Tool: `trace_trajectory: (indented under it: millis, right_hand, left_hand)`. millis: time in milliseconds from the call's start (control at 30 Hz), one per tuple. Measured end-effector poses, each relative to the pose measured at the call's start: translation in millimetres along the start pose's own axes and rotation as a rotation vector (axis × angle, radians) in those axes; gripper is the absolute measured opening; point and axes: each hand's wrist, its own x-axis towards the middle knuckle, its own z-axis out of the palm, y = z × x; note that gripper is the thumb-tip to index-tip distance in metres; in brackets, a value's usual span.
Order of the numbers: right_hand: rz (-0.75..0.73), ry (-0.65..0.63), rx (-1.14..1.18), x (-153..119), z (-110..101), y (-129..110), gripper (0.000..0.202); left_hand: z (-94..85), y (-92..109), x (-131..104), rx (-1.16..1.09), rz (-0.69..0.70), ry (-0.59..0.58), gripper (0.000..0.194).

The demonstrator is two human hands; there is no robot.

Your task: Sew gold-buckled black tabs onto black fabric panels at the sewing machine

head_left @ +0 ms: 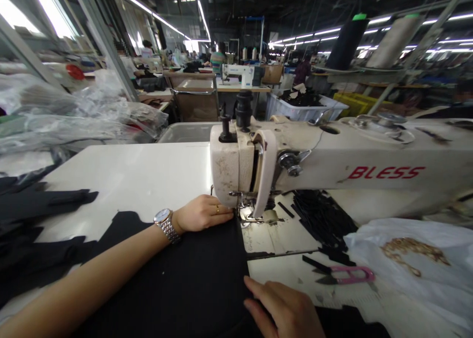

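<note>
A large piece of black fabric lies on the white table, its right edge running up to the presser foot of the sewing machine. My left hand, with a ring and a wristwatch, rests flat on the fabric just left of the foot, fingers stretched out. Nearer to me, my right hand touches the fabric's right edge with its fingertips, index finger and thumb apart. The needle is hard to make out behind the machine's guard. Part of my right hand is cut off by the frame's bottom.
Right of the foot lies a pile of black strips. Pink-handled thread snips lie beside a plastic bag with a gold chain on it. More black pieces are at the left. People and another sewing machine appear behind.
</note>
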Motion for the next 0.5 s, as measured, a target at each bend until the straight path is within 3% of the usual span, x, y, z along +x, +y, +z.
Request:
trace_trajectory:
  millis: [500]
  right_hand:
    - [-0.04, -0.018, -0.063, -5.9, 6.5, 3.1, 0.028]
  left_hand:
    - [-0.1, -0.6, -0.3, -0.073, -0.087, 0.004, 0.027]
